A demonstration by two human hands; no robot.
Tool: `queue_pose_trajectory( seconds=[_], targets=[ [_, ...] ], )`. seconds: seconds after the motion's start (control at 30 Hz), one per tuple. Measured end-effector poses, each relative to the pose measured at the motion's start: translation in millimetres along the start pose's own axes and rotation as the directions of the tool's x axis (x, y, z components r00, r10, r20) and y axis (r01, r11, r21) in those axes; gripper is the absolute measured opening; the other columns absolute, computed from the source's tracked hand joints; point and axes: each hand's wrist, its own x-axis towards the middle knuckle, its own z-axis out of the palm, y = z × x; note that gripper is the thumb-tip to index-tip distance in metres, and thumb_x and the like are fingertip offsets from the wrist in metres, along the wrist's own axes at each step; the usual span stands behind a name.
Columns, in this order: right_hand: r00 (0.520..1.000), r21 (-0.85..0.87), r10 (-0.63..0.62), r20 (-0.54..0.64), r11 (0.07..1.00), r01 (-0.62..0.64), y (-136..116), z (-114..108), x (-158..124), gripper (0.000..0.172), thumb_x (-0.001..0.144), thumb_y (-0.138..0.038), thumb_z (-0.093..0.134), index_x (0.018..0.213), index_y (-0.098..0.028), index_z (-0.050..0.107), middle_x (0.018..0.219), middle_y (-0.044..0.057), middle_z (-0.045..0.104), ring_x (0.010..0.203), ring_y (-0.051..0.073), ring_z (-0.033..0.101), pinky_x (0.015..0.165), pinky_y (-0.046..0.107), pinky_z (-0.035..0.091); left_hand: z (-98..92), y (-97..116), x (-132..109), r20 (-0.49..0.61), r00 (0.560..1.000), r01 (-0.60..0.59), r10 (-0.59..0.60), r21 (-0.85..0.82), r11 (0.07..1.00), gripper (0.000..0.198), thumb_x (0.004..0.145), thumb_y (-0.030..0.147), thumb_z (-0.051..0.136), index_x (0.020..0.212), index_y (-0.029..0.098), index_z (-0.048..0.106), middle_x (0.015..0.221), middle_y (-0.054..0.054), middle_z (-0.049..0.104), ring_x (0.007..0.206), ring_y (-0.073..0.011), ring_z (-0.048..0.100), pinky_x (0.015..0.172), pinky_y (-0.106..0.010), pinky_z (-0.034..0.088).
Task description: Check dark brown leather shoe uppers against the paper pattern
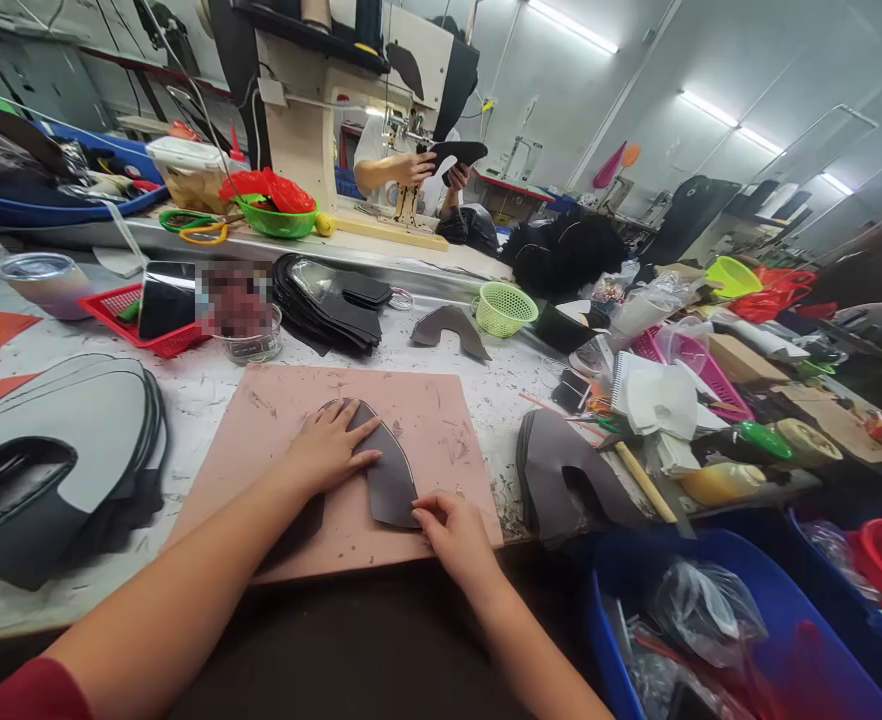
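A dark grey curved shoe-upper piece [390, 472] lies on a pink work board [426, 410] in front of me. My left hand [328, 448] rests flat on the piece's left part, fingers stretched out. My right hand [452, 528] sits at the piece's lower right end, its fingers curled and pinching the edge. The board lies on a scuffed white table [208, 385].
A stack of grey and black cut pieces [58, 460] lies at the left, another pile [561, 470] at the right beside a wooden-handled tool [645, 483]. Behind are black pieces [336, 300], a red tray [122, 312], green basket [505, 308]. Blue bins [711, 620] stand lower right. Another person [411, 165] works at a sewing machine.
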Motion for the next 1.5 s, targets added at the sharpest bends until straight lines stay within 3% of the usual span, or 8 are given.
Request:
queue_pose_trajectory(
  seconds=[0.43,0.57,0.7,0.8,0.93,1.13,1.3,1.5],
  targets=[
    [0.99,-0.266,-0.124,0.073,0.954,0.14,-15.5,-6.4,-0.2,0.013,0.072,-0.01,0.054,0.074,-0.018,0.065,0.077,0.003,0.067,0.076,0.015,0.06,0.071,0.026,0.045,-3.6,1.5,0.6,0.089,0.996,-0.019,0.021,-0.02,1.0,0.087,0.058,0.074,0.046,0.131,0.03,0.028,0.141,-0.014,0.023,0.126,-0.0363,0.018,0.097,-0.047,0.019],
    [0.958,-0.533,-0.277,0.08,0.8,0.275,-13.5,-0.2,-13.2,0.021,0.078,-0.013,0.047,0.087,-0.02,0.065,0.094,0.007,0.064,0.084,0.019,0.057,0.073,0.031,0.045,-7.3,4.2,0.8,0.139,0.99,-0.025,0.027,-0.019,1.0,0.107,0.044,0.076,0.053,0.133,0.024,0.025,0.142,-0.017,0.017,0.127,-0.0389,0.012,0.098,-0.048,0.014],
    [0.859,-0.595,-0.451,0.241,0.631,0.498,-8.2,-8.7,-32.5,0.036,0.078,-0.007,0.041,0.106,-0.021,0.058,0.114,0.009,0.057,0.099,0.021,0.052,0.084,0.038,0.038,-8.5,6.9,0.8,0.164,0.986,-0.019,0.022,-0.024,1.0,0.112,0.042,0.076,0.054,0.134,0.022,0.023,0.142,-0.019,0.016,0.127,-0.0403,0.011,0.099,-0.048,0.012],
    [0.851,-0.529,-0.392,0.35,0.667,0.525,-14.3,-30.9,-33.1,0.031,0.077,-0.01,0.045,0.098,-0.023,0.063,0.098,0.005,0.065,0.087,0.019,0.056,0.08,0.036,0.04,-8.2,7.3,0.8,0.16,0.987,-0.029,0.032,-0.023,0.999,0.11,0.043,0.076,0.054,0.134,0.022,0.023,0.142,-0.018,0.016,0.127,-0.0398,0.011,0.098,-0.048,0.013],
    [0.89,-0.443,-0.393,0.23,0.772,0.455,-39.7,-47.8,-1.1,0.03,0.079,-0.013,0.043,0.101,-0.02,0.061,0.094,0.004,0.066,0.089,0.017,0.057,0.082,0.031,0.042,-7.7,-3.4,6.0,0.151,0.988,-0.019,0.028,-0.063,0.998,0.086,0.059,0.071,0.047,0.131,0.027,0.029,0.141,-0.016,0.021,0.126,-0.0378,0.017,0.095,-0.052,0.019],
    [0.858,-0.267,-0.467,0.214,0.817,0.511,-71.4,13.9,76.4,0.041,0.079,-0.008,0.035,0.116,-0.018,0.051,0.114,0.004,0.058,0.104,0.014,0.052,0.09,0.027,0.04,-0.2,-36.2,11.6,-0.048,0.988,-0.154,0.149,-0.159,0.975,0.036,0.086,0.033,0.033,0.114,0.02,0.051,0.12,-0.008,0.053,0.108,-0.0222,0.048,0.09,-0.037,0.036],
    [0.852,-0.278,-0.475,0.221,0.806,0.522,-56.8,64.8,108.4,0.054,0.075,-0.005,0.032,0.128,-0.018,0.036,0.128,0.004,0.046,0.116,0.013,0.042,0.097,0.031,0.034,9.9,-37.0,-1.7,-0.114,0.978,-0.189,0.177,-0.108,0.976,0.036,0.086,0.026,0.031,0.115,0.014,0.047,0.127,-0.011,0.044,0.116,-0.0186,0.04,0.097,-0.032,0.032],
    [0.815,-0.453,-0.501,0.292,0.678,0.579,-42.4,74.5,105.4,0.046,0.082,-0.014,0.03,0.128,-0.011,0.036,0.132,0.009,0.041,0.122,0.015,0.034,0.102,0.032,0.026,10.4,-34.6,-34.9,-0.086,0.98,-0.188,0.182,-0.078,0.979,0.045,0.085,0.036,0.035,0.122,0.012,0.042,0.13,-0.014,0.042,0.122,-0.023,0.035,0.102,-0.038,0.024]
  ],
)
